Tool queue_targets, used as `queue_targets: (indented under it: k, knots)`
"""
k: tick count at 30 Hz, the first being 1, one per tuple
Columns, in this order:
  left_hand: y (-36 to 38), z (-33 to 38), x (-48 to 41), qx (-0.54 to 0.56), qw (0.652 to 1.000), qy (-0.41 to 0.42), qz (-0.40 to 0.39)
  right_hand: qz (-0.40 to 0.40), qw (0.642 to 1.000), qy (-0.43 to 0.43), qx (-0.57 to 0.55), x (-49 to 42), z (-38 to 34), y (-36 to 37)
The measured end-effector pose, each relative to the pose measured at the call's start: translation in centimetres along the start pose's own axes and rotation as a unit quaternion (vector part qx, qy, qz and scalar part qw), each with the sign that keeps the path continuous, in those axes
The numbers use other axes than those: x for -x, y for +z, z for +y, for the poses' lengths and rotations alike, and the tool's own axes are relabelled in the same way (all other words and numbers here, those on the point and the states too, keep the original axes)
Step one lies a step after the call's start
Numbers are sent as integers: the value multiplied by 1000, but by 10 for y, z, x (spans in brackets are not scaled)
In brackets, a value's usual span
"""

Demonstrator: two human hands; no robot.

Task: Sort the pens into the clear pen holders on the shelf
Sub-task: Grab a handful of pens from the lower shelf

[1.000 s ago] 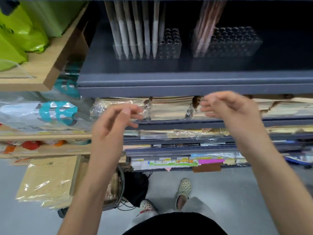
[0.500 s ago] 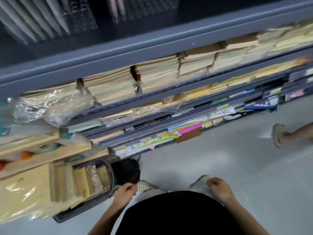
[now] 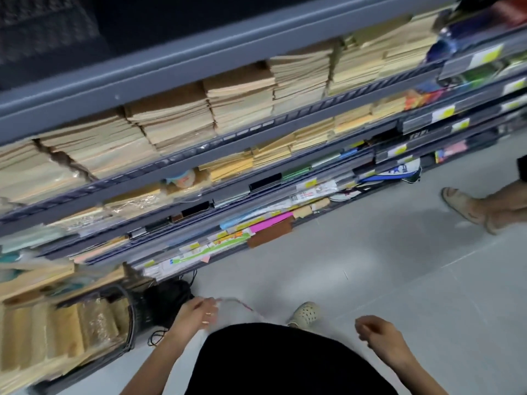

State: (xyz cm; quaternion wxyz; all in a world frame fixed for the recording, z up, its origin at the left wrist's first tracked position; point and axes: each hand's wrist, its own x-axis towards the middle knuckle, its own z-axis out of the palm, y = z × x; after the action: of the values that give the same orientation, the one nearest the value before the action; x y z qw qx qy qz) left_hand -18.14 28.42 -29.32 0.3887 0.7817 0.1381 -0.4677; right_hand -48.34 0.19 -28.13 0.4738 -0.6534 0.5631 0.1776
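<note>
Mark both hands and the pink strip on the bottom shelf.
left hand (image 3: pixel 197 315): head view, back of the hand.
right hand (image 3: pixel 379 337): head view, back of the hand.
pink strip (image 3: pixel 272 221): head view, middle of the strip.

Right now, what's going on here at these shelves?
A person stands facing grey shelves stacked with tan envelopes, looking down. Both hands are low, by the waist, away from the shelves. The left hand pinches a thin clear packet; blur hides its contents. The right hand is loosely curled and holds nothing. No pen is going into a holder; a clear pen holder shows only dimly at top left. Another person's foot is at right.
</note>
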Motion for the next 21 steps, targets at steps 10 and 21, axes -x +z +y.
queue_targets:
  k: [10, 21]
  knots:
    - [90, 143, 38, -105, 975, 192, -49, 37, 991, -99, -83, -59, -60, -128]
    - [151, 422, 145, -15, 831, 556, -6, 286, 792, -539, 37, -67, -309, -305]
